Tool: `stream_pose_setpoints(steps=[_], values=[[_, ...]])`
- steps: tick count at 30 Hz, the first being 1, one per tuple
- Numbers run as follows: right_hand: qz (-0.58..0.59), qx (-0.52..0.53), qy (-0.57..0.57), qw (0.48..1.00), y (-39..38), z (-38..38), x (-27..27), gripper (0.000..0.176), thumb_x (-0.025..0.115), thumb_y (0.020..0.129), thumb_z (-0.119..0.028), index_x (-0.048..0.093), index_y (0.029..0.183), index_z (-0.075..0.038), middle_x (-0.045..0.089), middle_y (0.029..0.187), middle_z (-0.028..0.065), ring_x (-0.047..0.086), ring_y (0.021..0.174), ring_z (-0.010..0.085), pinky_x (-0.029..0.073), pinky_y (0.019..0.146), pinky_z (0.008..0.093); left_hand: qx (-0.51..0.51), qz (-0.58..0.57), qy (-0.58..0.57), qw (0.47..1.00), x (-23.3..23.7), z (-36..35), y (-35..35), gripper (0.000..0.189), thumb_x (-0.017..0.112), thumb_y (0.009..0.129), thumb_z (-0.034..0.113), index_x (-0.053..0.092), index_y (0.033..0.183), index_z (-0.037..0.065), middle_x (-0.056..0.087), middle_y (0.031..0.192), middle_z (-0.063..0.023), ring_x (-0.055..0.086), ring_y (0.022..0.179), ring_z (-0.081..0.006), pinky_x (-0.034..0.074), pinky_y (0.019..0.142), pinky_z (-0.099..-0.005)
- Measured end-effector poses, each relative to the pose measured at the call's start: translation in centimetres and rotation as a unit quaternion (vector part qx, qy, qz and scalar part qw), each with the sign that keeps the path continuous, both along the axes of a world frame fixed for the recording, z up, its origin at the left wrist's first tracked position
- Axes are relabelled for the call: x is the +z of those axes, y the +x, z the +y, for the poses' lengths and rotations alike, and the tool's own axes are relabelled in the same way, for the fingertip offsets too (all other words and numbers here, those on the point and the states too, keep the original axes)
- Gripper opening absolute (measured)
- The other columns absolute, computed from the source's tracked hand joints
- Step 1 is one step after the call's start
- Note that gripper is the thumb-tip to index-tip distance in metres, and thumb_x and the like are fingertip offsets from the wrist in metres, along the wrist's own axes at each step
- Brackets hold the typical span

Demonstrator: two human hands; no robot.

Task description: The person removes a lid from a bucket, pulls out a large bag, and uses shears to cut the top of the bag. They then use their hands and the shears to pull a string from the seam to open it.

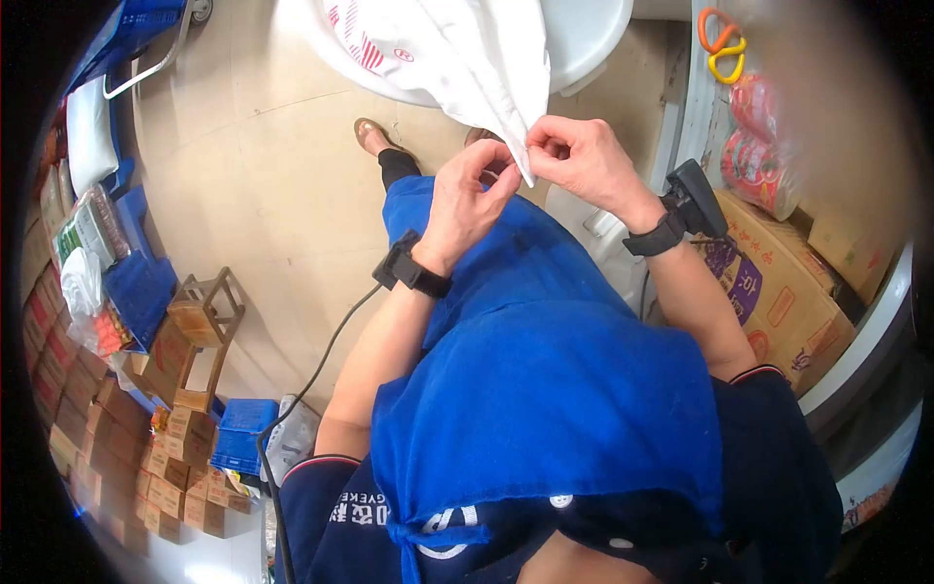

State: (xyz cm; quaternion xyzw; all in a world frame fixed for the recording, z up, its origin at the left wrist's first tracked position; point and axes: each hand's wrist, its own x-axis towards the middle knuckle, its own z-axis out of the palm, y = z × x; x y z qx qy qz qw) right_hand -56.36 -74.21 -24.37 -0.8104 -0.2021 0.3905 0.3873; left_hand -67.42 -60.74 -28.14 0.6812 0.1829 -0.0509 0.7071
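Observation:
A white bag (477, 58) with red print is drawn to a narrow corner between my two hands. My left hand (474, 200) is closed in a pinch, its fingertips beside the left side of that corner. From the right, my right hand (589, 165) pinches the bag near its tip, fingers curled. The upper part of the bag lies over a round white tub (589, 34) at the top of the view. Whether my left fingertips grip the fabric is too small to tell.
Stacked cartons (185, 438), a wooden stool (209, 316) and blue crates (243, 433) stand at the left. Right of me are a printed carton (778, 292), red-wrapped packages (759, 146) and orange-yellow scissors (722, 44). A black cable (311, 375) runs from my left wrist.

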Motion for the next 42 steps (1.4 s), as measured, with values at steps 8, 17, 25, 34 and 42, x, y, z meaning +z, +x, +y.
stream_pose_setpoints(steps=[8, 17, 25, 34, 42], values=[[0.210, -0.192, 0.094, 0.954, 0.4, -0.9, -0.8, 0.011, 0.055, 0.083, -0.011, 0.061, 0.080, -0.001, 0.058, 0.062, 0.0015, 0.053, 0.055, 0.0071, 0.044, 0.049, 0.0207, 0.015, 0.011, -0.021, 1.000, 0.0, -0.6, -0.3, 0.012, 0.061, 0.085, 0.012, 0.057, 0.088, 0.002, 0.057, 0.074, 0.0008, 0.055, 0.067, -0.0053, 0.045, 0.064, -0.0200], [0.269, -0.168, 0.136, 0.939, 1.1, -0.7, -0.9, 0.010, 0.054, 0.088, -0.011, 0.059, 0.083, -0.003, 0.056, 0.065, -0.0002, 0.052, 0.056, 0.0070, 0.044, 0.050, 0.0214, 0.108, 0.008, -0.041, 0.993, 0.1, -1.6, 0.3, 0.014, 0.063, 0.086, 0.012, 0.060, 0.093, 0.001, 0.060, 0.078, -0.0002, 0.055, 0.069, -0.0044, 0.045, 0.064, -0.0193], [-0.162, 0.016, 0.076, 0.984, 2.7, 1.1, -0.3, 0.010, 0.058, 0.083, -0.011, 0.057, 0.079, -0.002, 0.057, 0.062, -0.0033, 0.049, 0.054, 0.0056, 0.040, 0.050, 0.0211, 0.083, -0.003, -0.004, 0.997, 0.5, -1.2, 2.1, 0.012, 0.062, 0.085, 0.013, 0.059, 0.087, 0.001, 0.059, 0.071, 0.0006, 0.053, 0.062, -0.0046, 0.044, 0.059, -0.0195], [0.149, -0.053, 0.150, 0.976, 7.6, 1.5, 0.6, 0.016, 0.053, 0.091, -0.018, 0.059, 0.094, -0.003, 0.054, 0.067, -0.0022, 0.050, 0.058, 0.0052, 0.041, 0.052, 0.0197, 0.080, 0.020, -0.040, 0.996, 0.7, -0.9, 2.9, 0.011, 0.061, 0.086, 0.012, 0.057, 0.085, 0.002, 0.053, 0.068, 0.0043, 0.047, 0.061, -0.0022, 0.039, 0.057, -0.0179], [0.111, 0.030, 0.043, 0.992, 4.3, -0.2, 1.0, 0.013, 0.058, 0.081, -0.014, 0.060, 0.086, -0.002, 0.057, 0.063, 0.0000, 0.051, 0.057, 0.0055, 0.041, 0.051, 0.0231, 0.068, 0.020, -0.071, 0.995, 0.3, -0.9, 2.4, 0.010, 0.061, 0.087, 0.011, 0.058, 0.087, 0.002, 0.056, 0.072, 0.0039, 0.049, 0.066, -0.0016, 0.041, 0.061, -0.0171]])
